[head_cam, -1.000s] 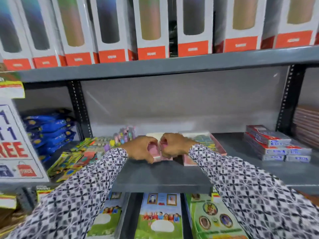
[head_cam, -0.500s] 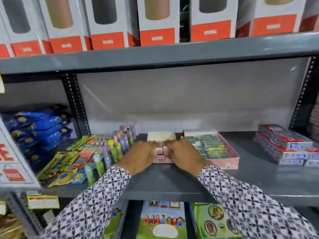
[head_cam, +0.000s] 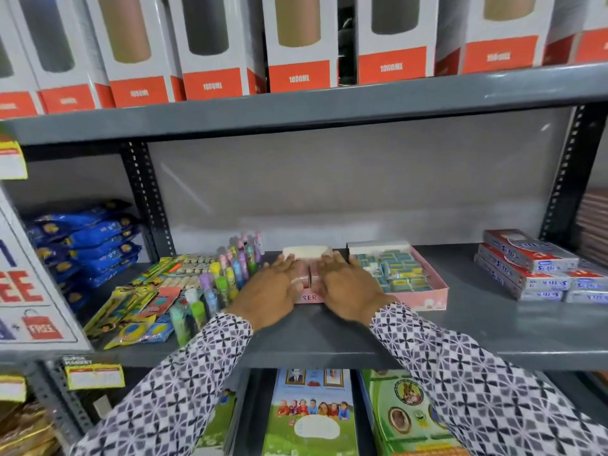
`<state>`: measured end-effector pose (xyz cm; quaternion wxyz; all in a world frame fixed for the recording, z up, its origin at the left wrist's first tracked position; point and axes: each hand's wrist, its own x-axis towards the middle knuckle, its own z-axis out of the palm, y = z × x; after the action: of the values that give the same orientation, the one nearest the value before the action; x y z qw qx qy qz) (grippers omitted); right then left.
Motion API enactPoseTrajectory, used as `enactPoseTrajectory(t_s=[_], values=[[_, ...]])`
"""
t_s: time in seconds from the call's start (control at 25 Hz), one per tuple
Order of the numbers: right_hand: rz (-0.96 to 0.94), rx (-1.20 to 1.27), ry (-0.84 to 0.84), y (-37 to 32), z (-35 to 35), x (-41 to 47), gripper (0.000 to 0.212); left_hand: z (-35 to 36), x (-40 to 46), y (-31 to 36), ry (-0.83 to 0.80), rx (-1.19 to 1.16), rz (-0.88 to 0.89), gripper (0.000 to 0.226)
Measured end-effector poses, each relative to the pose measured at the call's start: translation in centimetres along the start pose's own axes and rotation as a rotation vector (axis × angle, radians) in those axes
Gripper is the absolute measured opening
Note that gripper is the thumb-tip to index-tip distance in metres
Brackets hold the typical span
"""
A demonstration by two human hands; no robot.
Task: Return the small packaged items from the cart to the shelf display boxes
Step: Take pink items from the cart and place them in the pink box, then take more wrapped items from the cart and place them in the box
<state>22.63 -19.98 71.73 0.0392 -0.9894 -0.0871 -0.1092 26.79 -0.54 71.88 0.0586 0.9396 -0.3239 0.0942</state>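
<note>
Left hand [head_cam: 270, 291] and right hand [head_cam: 345, 290] lie flat, fingers spread, pressing pink packets [head_cam: 309, 276] down into the pink display box [head_cam: 307, 297] on the shelf [head_cam: 329, 340]. This batch appears seated; the cart is out of view, so what remains cannot be told.

shelving: grey metal shelf [head_cam: 493, 327] on black perforated uprights [head_cam: 149, 205] | back: plain pale panel [head_cam: 345, 179], kinda glossy | top shelf [head_cam: 296, 110]: row of boxed bottles [head_cam: 299, 41] | light: even indoor, soft glare
</note>
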Motion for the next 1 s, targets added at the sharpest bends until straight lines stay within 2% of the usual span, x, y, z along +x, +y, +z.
enactPoseTrajectory(t_s=[0.12, 0.2, 0.24, 0.32, 0.4, 0.52, 0.64, 0.76, 0.88, 1.0], values=[[0.063, -0.063, 0.163, -0.2, 1.9, -5.4, 0.082, 1.5, -5.0, 1.7, 0.235, 0.089, 0.021, 0.076], [0.066, -0.03, 0.324, -0.4, 4.5, -10.9, 0.085, 4.5, -9.5, 3.5, 0.413, 0.039, 0.044, 0.08], [0.059, 0.001, 0.367, -0.5, 6.6, -14.1, 0.084, 6.9, -12.0, 4.6, 0.462, -0.034, 0.056, 0.081], [0.075, 0.053, 0.352, -0.9, 11.5, -20.5, 0.082, 12.7, -16.9, 6.9, 0.444, -0.14, 0.048, 0.082], [0.128, 0.099, 0.27, -1.1, 16.3, -25.7, 0.083, 18.6, -20.5, 8.9, 0.341, -0.23, 0.057, 0.081], [0.201, 0.146, 0.05, -1.1, 24.0, -31.9, 0.084, 28.9, -24.4, 10.6, 0.085, -0.288, 0.021, 0.077], [0.297, 0.208, -0.167, -1.3, 33.8, -37.7, 0.08, 40.6, -28.4, 11.1, -0.234, -0.338, -0.055, 0.073], [0.361, 0.314, -0.416, -2.5, 43.3, -42.5, 0.077, 50.2, -32.3, 10.7, -0.506, -0.342, -0.048, 0.073], [0.407, 0.408, -0.711, -5.1, 51.7, -45.4, 0.085, 57.7, -34.8, 9.7, -0.652, -0.261, 0.0, 0.074], [0.463, 0.408, -0.89, -8.5, 58.6, -46.8, 0.096, 62.9, -35.7, 8.7, -0.704, -0.177, 0.049, 0.077]])
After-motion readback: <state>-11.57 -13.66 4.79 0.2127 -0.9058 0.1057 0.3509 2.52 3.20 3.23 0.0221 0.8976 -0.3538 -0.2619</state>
